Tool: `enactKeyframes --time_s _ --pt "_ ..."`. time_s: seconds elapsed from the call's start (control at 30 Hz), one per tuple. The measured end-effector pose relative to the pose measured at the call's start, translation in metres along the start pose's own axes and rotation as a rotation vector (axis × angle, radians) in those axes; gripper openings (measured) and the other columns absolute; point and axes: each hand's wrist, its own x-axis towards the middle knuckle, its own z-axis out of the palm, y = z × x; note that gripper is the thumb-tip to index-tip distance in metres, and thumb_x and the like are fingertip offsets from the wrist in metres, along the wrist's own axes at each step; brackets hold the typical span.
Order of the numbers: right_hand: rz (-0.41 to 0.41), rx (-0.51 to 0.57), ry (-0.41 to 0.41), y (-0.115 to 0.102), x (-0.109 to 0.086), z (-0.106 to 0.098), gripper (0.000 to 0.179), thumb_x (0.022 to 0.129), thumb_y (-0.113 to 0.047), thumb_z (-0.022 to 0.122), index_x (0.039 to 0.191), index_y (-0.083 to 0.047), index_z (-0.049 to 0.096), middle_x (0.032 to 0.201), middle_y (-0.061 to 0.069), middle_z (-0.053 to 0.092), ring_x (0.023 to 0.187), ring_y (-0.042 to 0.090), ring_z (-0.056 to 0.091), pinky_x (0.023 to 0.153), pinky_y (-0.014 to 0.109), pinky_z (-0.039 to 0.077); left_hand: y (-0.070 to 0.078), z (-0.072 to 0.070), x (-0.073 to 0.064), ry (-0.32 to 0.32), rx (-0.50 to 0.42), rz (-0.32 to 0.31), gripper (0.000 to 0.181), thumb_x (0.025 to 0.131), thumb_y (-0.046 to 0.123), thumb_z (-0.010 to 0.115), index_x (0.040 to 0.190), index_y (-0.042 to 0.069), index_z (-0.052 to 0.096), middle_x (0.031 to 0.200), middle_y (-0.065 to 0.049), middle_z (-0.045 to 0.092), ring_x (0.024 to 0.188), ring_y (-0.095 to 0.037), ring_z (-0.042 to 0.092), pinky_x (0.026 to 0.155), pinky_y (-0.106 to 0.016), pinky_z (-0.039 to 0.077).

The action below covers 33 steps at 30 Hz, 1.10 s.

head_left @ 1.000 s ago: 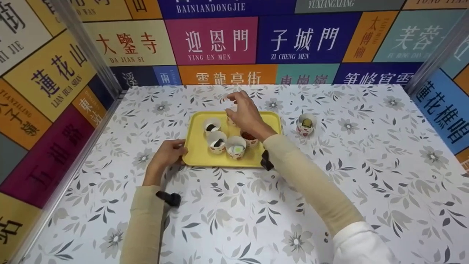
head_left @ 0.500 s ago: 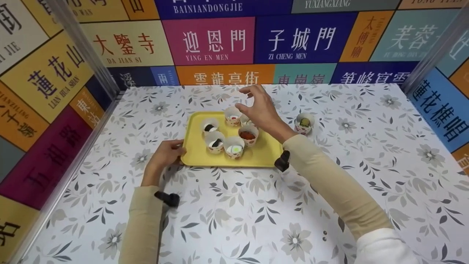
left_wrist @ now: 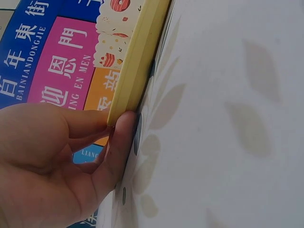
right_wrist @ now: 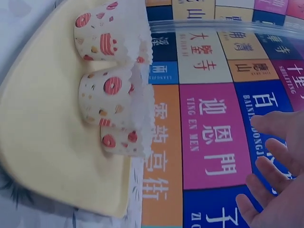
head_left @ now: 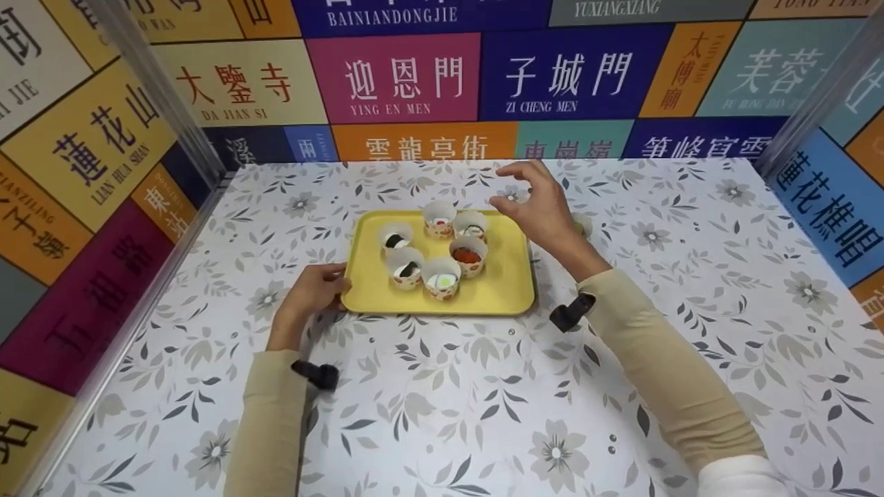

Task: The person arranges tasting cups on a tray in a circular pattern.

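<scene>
My left hand (head_left: 314, 293) pinches the left edge of a yellow tray (head_left: 504, 286); in the left wrist view, thumb and fingers meet around the tray's rim (left_wrist: 135, 66). Several printed paper baking cups stand on the tray. One cup (head_left: 468, 257) contains something orange-red, another cup (head_left: 443, 279) white and green, and two cups (head_left: 404, 269) white and black pieces. Two more cups (head_left: 440, 219) stand at the back. Right of the tray, raised over the table, my right hand (head_left: 542, 210) holds nothing, fingers loosely bent and apart.
Another cup (head_left: 581, 224) right of the tray is mostly hidden behind my right hand. The table (head_left: 428, 407) has a leaf-and-flower cover. Colourful lettered panels (head_left: 400, 76) wall in its back and sides.
My right hand has moved right, from over the back cups to beyond the tray's right side, uncovering the back cups and covering the lone cup. My left hand stays at the tray edge.
</scene>
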Motion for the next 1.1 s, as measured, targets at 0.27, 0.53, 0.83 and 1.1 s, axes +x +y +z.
enactKeyframes --time_s 0.27,0.53,0.83,1.1 --pt "0.126 0.001 0.03 0.029 -0.008 -0.016 0.053 0.091 -0.017 0.075 0.14 -0.014 0.055 0.145 0.009 0.048 0.137 0.03 0.046 0.113 0.049 0.039 -0.003 0.001 0.0 0.0 -0.004 0.023 0.045 0.102 0.008 0.053 0.147 0.002 0.049 0.123 -0.029 0.065 0.07 -0.011 0.064 0.065 -0.024 0.055" --pt "0.166 -0.045 0.097 0.061 -0.009 -0.034 0.061 0.09 -0.016 0.075 0.146 -0.012 0.049 0.148 0.015 0.043 0.14 0.034 0.039 0.112 0.052 0.039 -0.002 0.0 0.001 0.007 0.001 0.037 0.044 0.102 0.008 0.053 0.146 0.003 0.051 0.122 -0.029 0.066 0.069 -0.011 0.064 0.064 -0.024 0.055" --pt "0.269 -0.036 0.083 0.08 -0.014 -0.045 0.076 0.089 -0.026 0.077 0.153 -0.016 0.037 0.158 0.012 0.029 0.145 0.034 0.03 0.113 0.051 0.039 0.0 0.0 0.001 0.0 0.003 0.026 0.046 0.102 0.008 0.052 0.147 0.004 0.049 0.12 -0.028 0.067 0.069 -0.011 0.063 0.064 -0.024 0.055" --pt "0.333 -0.022 0.022 0.087 -0.014 -0.047 0.082 0.089 -0.03 0.077 0.156 -0.017 0.033 0.162 0.012 0.023 0.15 0.033 0.025 0.12 0.053 0.03 -0.002 -0.001 0.001 0.006 0.025 0.02 0.046 0.102 0.008 0.052 0.148 0.003 0.049 0.126 -0.028 0.064 0.071 -0.011 0.063 0.065 -0.024 0.056"
